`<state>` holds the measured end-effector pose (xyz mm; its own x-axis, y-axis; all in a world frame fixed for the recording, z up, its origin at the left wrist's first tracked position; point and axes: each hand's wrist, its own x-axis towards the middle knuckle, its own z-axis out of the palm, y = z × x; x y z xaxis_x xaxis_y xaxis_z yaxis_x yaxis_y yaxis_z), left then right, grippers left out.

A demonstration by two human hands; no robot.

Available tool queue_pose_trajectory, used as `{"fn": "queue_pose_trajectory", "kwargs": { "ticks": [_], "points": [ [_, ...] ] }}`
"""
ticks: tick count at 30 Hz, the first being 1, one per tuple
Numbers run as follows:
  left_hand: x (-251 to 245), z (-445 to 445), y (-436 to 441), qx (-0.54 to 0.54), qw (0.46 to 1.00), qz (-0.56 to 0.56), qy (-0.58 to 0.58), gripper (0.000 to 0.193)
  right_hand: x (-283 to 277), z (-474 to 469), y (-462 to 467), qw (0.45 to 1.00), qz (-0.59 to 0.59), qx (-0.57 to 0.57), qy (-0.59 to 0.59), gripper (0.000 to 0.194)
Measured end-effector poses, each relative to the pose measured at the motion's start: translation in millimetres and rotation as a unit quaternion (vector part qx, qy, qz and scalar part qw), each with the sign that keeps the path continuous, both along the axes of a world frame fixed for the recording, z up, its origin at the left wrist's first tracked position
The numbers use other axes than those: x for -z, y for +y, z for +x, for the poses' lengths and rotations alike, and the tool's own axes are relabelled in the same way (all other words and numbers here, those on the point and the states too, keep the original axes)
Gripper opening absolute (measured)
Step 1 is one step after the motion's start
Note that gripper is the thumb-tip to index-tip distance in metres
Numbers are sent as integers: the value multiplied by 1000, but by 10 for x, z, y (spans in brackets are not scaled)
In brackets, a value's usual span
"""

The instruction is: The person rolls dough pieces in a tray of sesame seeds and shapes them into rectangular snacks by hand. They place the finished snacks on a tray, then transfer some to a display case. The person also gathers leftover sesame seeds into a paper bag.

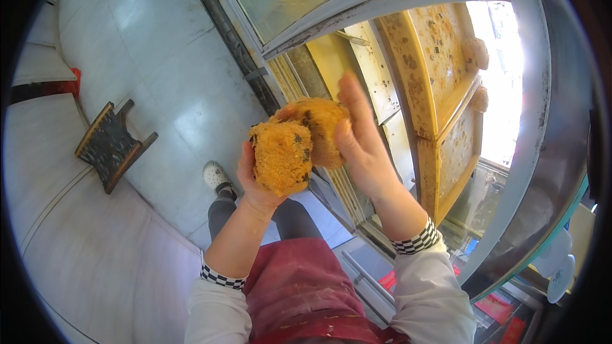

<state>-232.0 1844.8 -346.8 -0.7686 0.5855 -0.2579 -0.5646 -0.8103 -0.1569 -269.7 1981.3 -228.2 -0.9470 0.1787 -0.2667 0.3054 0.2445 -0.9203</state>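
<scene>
Two pastries coated in orange-brown floss with dark flecks are held up in front of my apron. My left hand [258, 193] cups the nearer pastry [282, 157] from below and its left side. Behind it, to the right, the second pastry [327, 129] is slightly blurred and leans against the first. My right hand [366, 153] is against the right side of that second pastry, fingers stretched upward and thumb apart. The fingertips are blurred, and how much of the pastry this hand supports is not visible.
At right, an open display cabinet [382, 14] holds crumb-strewn trays [425, 105], with two crumb-coated pieces [475, 52] at the far edge. A metal utensil [354, 38] lies inside. A small dark-seated stool [112, 148] is on the tiled floor [158, 67] at left.
</scene>
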Motion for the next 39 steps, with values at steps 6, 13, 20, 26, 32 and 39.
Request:
{"fn": "queue_pose_trajectory", "kwargs": {
  "ticks": [6, 13, 20, 26, 32, 39],
  "points": [
    [-216, -145, -174, -16, 993, 114, -10, 82, -78, 121, 25, 985, -123, 37, -116, 86],
    [-614, -402, -194, 6, 997, 81, -16, 82, -461, 109, 380, 939, -264, 210, -60, 66],
    [-78, -276, -153, 41, 992, 118, 11, 78, -649, -661, 1649, 958, 10, 266, 106, 48],
    [495, 41, 38, 62, 998, -13, -4, 77, -419, -1473, 2672, 943, 278, 162, 85, 48],
    [840, 32, 349, 48, 998, -37, -27, 73, -442, -1638, 3479, 896, 442, 47, -9, 56],
    [886, -49, 448, 41, 998, -36, 13, 74, -364, -1663, 4496, 815, 573, -11, -86, 70]
  ]
}}
